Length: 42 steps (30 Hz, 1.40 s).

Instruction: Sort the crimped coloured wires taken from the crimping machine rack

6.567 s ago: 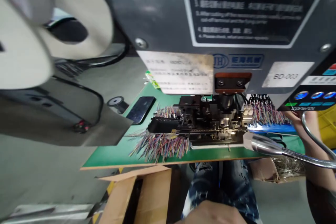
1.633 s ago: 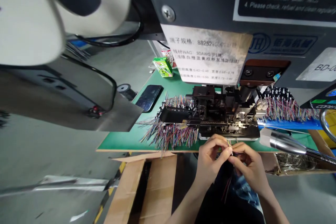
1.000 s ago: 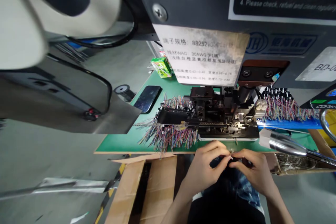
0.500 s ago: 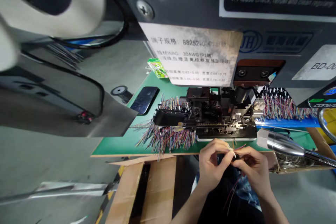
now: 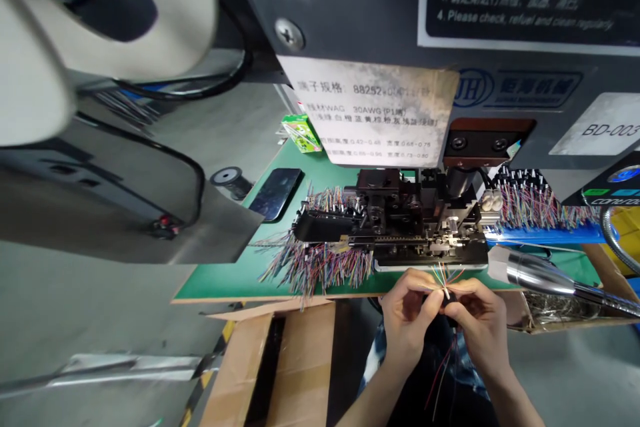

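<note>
Both hands meet in front of the crimping machine [image 5: 425, 220], close to the table's front edge. Between thumb and fingers, my left hand [image 5: 407, 313] pinches a multi-wire cable [image 5: 447, 292] by its pale end. My right hand [image 5: 477, 320] grips the same cable from the other side, at a dark part. Thin coloured wires fan out upward from the fingertips, short of the machine's lit crimping spot [image 5: 447, 240]. More loose wires, some red and white, hang below the hands. The fingers partly hide where the wires join the cable.
Bundles of coloured wires [image 5: 325, 263] lie left of the machine, with more [image 5: 530, 203] in a blue tray [image 5: 545, 235] at right. A phone [image 5: 277, 195] and a wire spool [image 5: 231, 181] are at left. A metal lamp tube [image 5: 540, 271] reaches in from the right. A cardboard box [image 5: 300, 360] stands below.
The wires at my fingertips are now spread into a wider fan pointing up toward the machine. Both hands stay in nearly the same place, and the camera view has shifted slightly.
</note>
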Tool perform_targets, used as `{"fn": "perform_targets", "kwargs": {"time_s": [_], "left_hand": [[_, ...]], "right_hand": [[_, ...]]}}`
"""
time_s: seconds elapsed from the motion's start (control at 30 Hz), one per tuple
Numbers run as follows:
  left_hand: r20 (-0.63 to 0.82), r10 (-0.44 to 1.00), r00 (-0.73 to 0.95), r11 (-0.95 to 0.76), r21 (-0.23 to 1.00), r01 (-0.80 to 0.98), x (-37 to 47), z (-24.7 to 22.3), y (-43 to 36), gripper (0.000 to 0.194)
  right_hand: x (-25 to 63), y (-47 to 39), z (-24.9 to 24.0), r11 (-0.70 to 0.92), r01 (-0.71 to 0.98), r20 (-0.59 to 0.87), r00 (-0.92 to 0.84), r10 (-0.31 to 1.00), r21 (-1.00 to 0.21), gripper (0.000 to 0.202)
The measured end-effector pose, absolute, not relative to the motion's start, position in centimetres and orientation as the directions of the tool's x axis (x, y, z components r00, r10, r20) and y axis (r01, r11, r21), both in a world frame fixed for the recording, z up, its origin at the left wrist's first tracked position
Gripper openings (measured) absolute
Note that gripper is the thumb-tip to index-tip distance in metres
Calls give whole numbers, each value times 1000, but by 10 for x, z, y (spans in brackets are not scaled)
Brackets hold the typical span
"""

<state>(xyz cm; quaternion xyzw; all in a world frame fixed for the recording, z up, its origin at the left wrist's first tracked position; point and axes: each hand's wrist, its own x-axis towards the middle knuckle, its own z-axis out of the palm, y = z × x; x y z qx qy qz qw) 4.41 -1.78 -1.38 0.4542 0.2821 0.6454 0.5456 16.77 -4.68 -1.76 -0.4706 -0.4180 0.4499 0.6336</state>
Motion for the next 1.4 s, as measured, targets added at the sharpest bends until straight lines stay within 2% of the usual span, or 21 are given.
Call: {"fn": "perform_targets", "kwargs": {"time_s": [0.1,0.37,0.53,0.63,0.73,0.83,0.93,1.0,1.17,1.4], "left_hand": [[280,959,52,-230,869,-439,43,-11,-15,14],[204,963,174,-110,893,-437,42,-2,-11,26],[111,971,212,-4,893,-449,45,-16,-14,29],[31,941,337,129,888,-440,42,-24,-18,37],[-88,873,480,274,903,-332,36,-22,-20,40],[-166,849,501,338,900,-275,31,-15,-22,39],[-174,841,513,352,895,-272,28,-10,-24,34],[-169,837,520,330,915,-233,26,-9,-24,30],[-132,826,548,272,945,-181,21,-10,-25,27],[-146,850,506,289,932,-216,21,-13,-24,35]], "right_hand": [[164,-44,-10,221,-174,157,322,934,-960,20],[163,-39,-6,335,-140,273,339,900,-932,24],[162,-35,-3,363,-45,310,431,848,-931,19],[164,-34,-5,372,19,336,477,812,-928,19],[167,-34,-10,356,77,353,430,831,-931,17],[172,-36,-13,351,143,379,337,862,-925,7],[177,-38,-12,391,82,391,390,834,-917,14],[182,-38,-11,397,32,379,379,844,-917,12],[195,-34,-10,357,145,378,153,913,-923,17],[185,-32,-7,354,150,378,193,905,-923,9]]}}
